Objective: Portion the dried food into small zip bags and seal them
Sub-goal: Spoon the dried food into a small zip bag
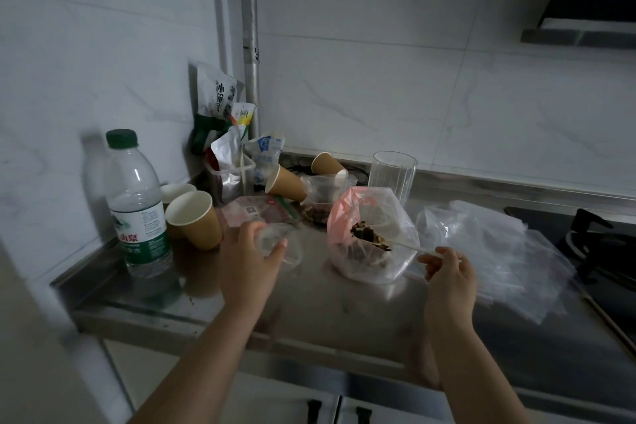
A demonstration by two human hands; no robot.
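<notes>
Right hand [447, 270] pinching chopsticks [406, 244], tips up-left in food bag [370, 234]

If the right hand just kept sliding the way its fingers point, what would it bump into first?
Probably the big clear bag of dried food. The right hand pinches chopsticks and points left and slightly away, with their tips already inside that bag. Depth is hard to judge from a single view.

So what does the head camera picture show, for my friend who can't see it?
On a steel counter, the right hand holds chopsticks reaching into a big plastic bag of dark dried food, while the left hand grips a small clear bag.
</notes>
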